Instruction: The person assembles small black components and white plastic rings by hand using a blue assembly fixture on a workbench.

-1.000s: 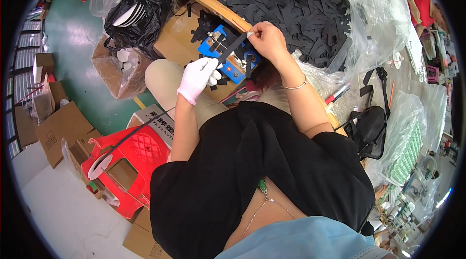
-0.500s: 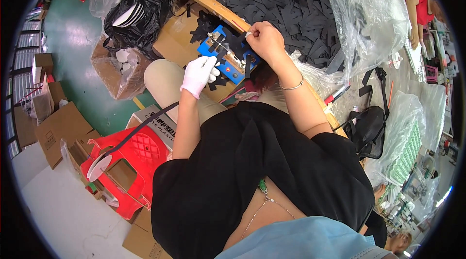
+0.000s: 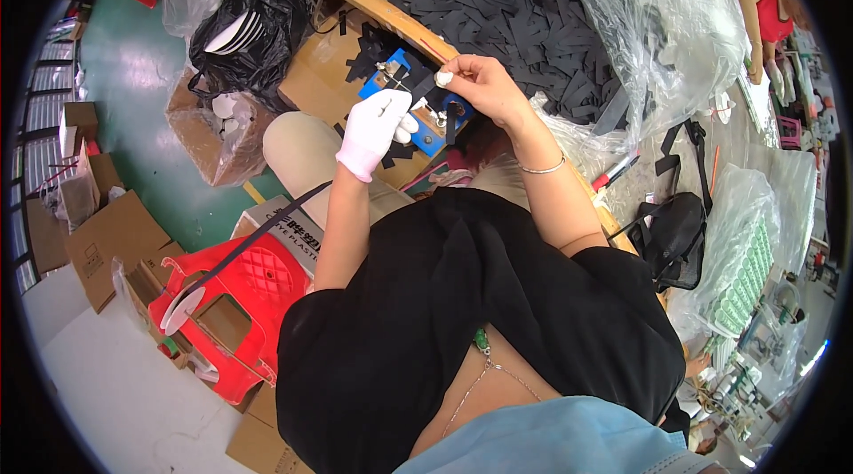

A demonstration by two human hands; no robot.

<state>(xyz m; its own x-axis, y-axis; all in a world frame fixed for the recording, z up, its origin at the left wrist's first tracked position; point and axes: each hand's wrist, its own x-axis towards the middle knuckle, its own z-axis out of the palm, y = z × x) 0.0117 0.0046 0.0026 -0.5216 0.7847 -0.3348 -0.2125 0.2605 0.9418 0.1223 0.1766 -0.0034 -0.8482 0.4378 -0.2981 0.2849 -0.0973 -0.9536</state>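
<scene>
beyond the wooden rail point(image 3: 391, 18), on the far side, a wide heap of cut black pieces point(image 3: 533, 30), with clear plastic sheeting point(image 3: 675, 74) to the right; green floor point(image 3: 142, 163) off to the left. short of the rail, beside cardboard point(image 3: 315, 70), a blue fixture point(image 3: 435, 143) on a long axis from far left to near right.

holds the left hand point(image 3: 378, 125), gloved in white, at the near left edge of the fixture, covering part of it from view. has the gloved fingers curled in, with thumb and forefinger close; cannot tell of any grip between them. poses the right hand point(image 3: 489, 92), bare, at the fixture's far right side, with thumb and fingertips together at a small white patch point(image 3: 443, 79); cannot tell a wrapping there from a pinched thing.

for the black strip point(image 3: 256, 237): at near left, leading from a white reel point(image 3: 182, 310) by the red stool point(image 3: 271, 274) up toward far right, then out of sight behind the left forearm point(image 3: 342, 234). roughly crosswise, then, to the fixture's long axis. to the near left of both sets of fingers, with the left hand clearly nearer. cannot tell of contact with either hand, because of the hidden stretch past the forearm.
</scene>
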